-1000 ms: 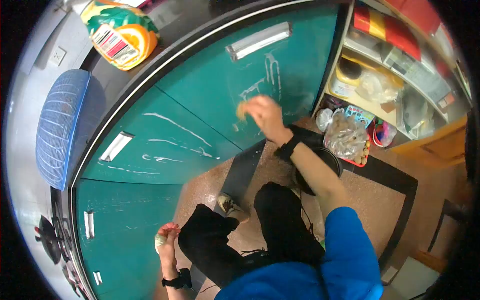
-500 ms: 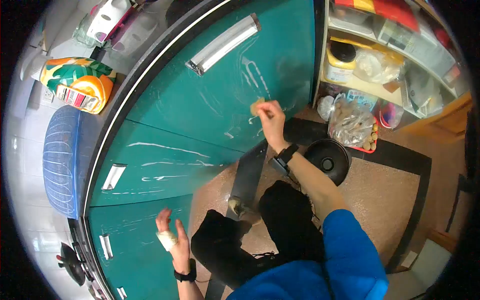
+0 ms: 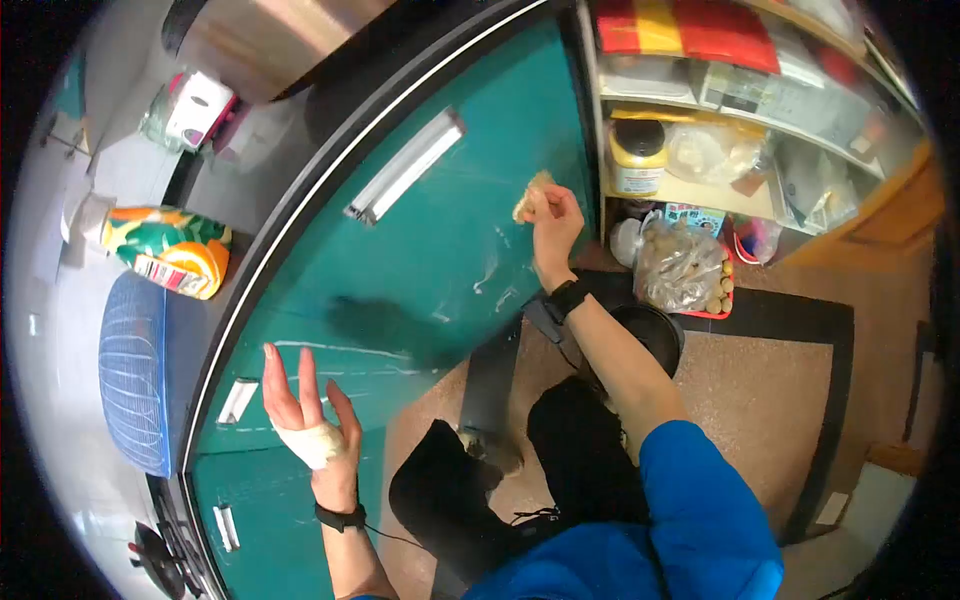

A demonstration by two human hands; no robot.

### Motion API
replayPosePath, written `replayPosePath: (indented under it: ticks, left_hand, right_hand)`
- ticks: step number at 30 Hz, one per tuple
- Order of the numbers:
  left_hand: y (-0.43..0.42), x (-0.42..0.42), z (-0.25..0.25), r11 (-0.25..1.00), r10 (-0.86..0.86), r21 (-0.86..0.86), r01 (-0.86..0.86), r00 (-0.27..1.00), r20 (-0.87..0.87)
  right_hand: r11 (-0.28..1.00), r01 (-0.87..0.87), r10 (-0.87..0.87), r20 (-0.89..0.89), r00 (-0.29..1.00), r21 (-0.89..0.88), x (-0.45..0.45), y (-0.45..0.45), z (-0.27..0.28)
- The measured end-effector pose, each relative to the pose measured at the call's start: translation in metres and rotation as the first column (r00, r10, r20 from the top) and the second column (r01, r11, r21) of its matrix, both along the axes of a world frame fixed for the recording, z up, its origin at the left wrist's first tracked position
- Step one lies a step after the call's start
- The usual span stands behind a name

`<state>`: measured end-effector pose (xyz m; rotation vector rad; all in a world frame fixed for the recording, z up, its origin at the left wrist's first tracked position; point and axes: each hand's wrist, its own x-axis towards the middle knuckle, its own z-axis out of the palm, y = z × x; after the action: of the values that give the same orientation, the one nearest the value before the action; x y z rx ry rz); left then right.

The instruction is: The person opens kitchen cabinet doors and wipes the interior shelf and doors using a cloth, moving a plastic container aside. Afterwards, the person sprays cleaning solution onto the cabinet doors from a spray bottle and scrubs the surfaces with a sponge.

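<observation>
My right hand [image 3: 558, 230] pinches a small, rough tan sponge [image 3: 529, 197] against the upper right part of a glossy green cabinet door [image 3: 420, 250]. White soapy streaks [image 3: 487, 272] mark the door below it. A long silver handle [image 3: 408, 167] is to the left of the sponge. My left hand [image 3: 315, 410] is raised in front of the green drawer front [image 3: 390, 385], fingers spread, holding nothing. A whitish dressing [image 3: 312, 444] covers part of that hand near the thumb. Short silver handles [image 3: 238, 401] lie to its left and below.
An orange-patterned bottle [image 3: 170, 250] and a blue basket [image 3: 135, 370] stand on the counter at left. Shelves [image 3: 700, 190] with jars and bags are at right. A bagged red tray [image 3: 690, 265] and black basin [image 3: 645, 340] sit on the floor.
My right hand has moved the sponge up the door, and the streaks there are fewer. My left hand has risen with its fingers spreading. The view has shifted.
</observation>
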<state>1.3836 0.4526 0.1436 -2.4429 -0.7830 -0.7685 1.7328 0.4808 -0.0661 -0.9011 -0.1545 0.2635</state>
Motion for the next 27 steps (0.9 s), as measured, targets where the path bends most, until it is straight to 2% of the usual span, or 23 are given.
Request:
replayPosePath:
  ticks: [1, 2, 3, 5, 6, 8, 9, 11, 12, 13, 14, 15, 16, 17, 18, 19, 20, 22, 23, 24, 25, 26, 27]
  left_hand:
    - [-0.002, 0.005, 0.003, 1.0, -0.016, 0.009, 0.016, 1.0, 0.002]
    - [-0.005, 0.01, 0.008, 0.999, -0.006, 0.038, 0.005, 1.0, 0.025]
    - [-0.008, 0.015, 0.013, 0.998, 0.004, 0.066, -0.007, 0.999, 0.044]
    - [-0.009, 0.025, 0.018, 0.996, -0.028, 0.086, 0.02, 0.996, 0.088]
    - [-0.01, 0.031, 0.02, 0.994, 0.0, 0.111, -0.013, 0.994, 0.111]
    - [-0.014, 0.041, 0.02, 0.985, 0.053, 0.155, -0.069, 0.993, 0.109]
    - [-0.017, 0.046, 0.014, 0.989, 0.048, 0.137, -0.059, 0.995, 0.083]
    - [-0.018, 0.057, -0.002, 0.995, 0.071, 0.069, -0.075, 0.996, 0.055]
    - [-0.005, 0.055, -0.016, 0.998, 0.011, 0.068, -0.009, 1.0, -0.028]
    - [-0.001, 0.061, -0.034, 0.999, 0.003, 0.054, 0.0, 0.999, -0.049]
    - [0.001, 0.071, -0.054, 0.996, -0.042, -0.082, 0.033, 0.994, -0.105]
    - [0.003, 0.081, -0.073, 0.975, -0.092, -0.214, 0.057, 0.984, -0.155]
    - [0.004, 0.094, -0.092, 0.958, -0.128, -0.277, 0.072, 0.974, -0.188]
    - [0.003, 0.105, -0.11, 0.937, -0.164, -0.339, 0.083, 0.962, -0.216]
    - [0.0, 0.113, -0.126, 0.908, -0.176, -0.413, 0.071, 0.959, -0.222]
    - [-0.004, 0.119, -0.134, 0.906, -0.181, -0.417, 0.07, 0.956, -0.231]
    - [-0.008, 0.122, -0.142, 0.881, -0.196, -0.469, 0.061, 0.949, -0.245]
    - [-0.009, 0.123, -0.158, 0.845, -0.224, -0.531, 0.062, 0.943, -0.245]
    - [-0.007, 0.121, -0.166, 0.836, -0.234, -0.544, 0.064, 0.94, -0.248]
    - [-0.006, 0.118, -0.174, 0.826, -0.209, -0.562, 0.035, 0.946, -0.248]
    - [-0.005, 0.117, -0.182, 0.814, -0.189, -0.581, 0.008, 0.949, -0.252]
    - [-0.006, 0.119, -0.187, 0.815, -0.182, -0.579, -0.004, 0.948, -0.262]
    - [-0.008, 0.122, -0.191, 0.806, -0.198, -0.592, 0.001, 0.943, -0.268]
  right_hand:
    - [0.999, 0.021, -0.02, -0.019, 1.0, 0.034, 0.008, 0.005, 0.013]
    - [0.997, 0.042, -0.039, -0.044, 0.998, 0.067, 0.009, 0.009, 0.05]
    - [0.984, -0.002, -0.011, 0.069, 0.998, 0.18, 0.008, 0.005, 0.089]
    - [0.988, 0.022, -0.07, 0.32, 0.945, 0.152, 0.009, 0.017, 0.138]
    - [0.983, 0.136, -0.176, 0.45, 0.875, 0.12, 0.008, 0.009, 0.158]
    - [0.977, 0.133, -0.194, 0.434, 0.88, 0.166, 0.009, 0.006, 0.143]
    - [0.978, 0.131, -0.187, 0.397, 0.899, 0.165, 0.007, 0.003, 0.121]
    - [0.954, 0.299, -0.284, 0.424, 0.86, 0.033, 0.019, 0.018, 0.025]
    - [0.98, 0.186, -0.193, 0.127, 0.973, 0.065, 0.019, 0.022, -0.022]
    - [0.973, 0.223, -0.217, 0.088, 0.972, -0.064, 0.027, 0.02, -0.075]
    - [0.97, 0.233, -0.237, -0.041, 0.971, -0.075, 0.03, 0.023, -0.126]
    - [0.981, 0.195, -0.186, -0.227, 0.956, 0.019, 0.03, 0.022, -0.172]
    - [0.969, 0.224, -0.244, -0.308, 0.92, -0.1, 0.031, 0.023, -0.206]
    - [0.967, 0.231, -0.254, -0.32, 0.913, -0.109, 0.037, 0.019, -0.225]
    - [0.985, 0.174, -0.147, -0.486, 0.862, 0.011, 0.044, 0.014, -0.238]
    - [0.981, 0.133, -0.017, -0.624, 0.781, 0.139, 0.05, 0.015, -0.249]
    - [0.968, 0.235, -0.249, -0.443, 0.861, -0.087, 0.05, 0.037, -0.245]
    - [0.974, 0.223, -0.202, -0.321, 0.925, 0.028, 0.05, 0.018, -0.135]
    - [0.941, 0.309, -0.317, -0.042, 0.947, -0.137, 0.042, 0.018, -0.096]
    - [0.945, 0.262, -0.22, 0.211, 0.952, -0.198, 0.037, 0.001, -0.051]
    - [0.926, 0.356, -0.263, 0.461, 0.847, -0.126, 0.034, 0.002, -0.026]
    - [0.958, 0.279, -0.201, 0.551, 0.81, -0.06, 0.031, -0.003, -0.005]
    - [0.987, 0.13, -0.161, 0.544, 0.823, 0.095, 0.029, 0.004, -0.005]
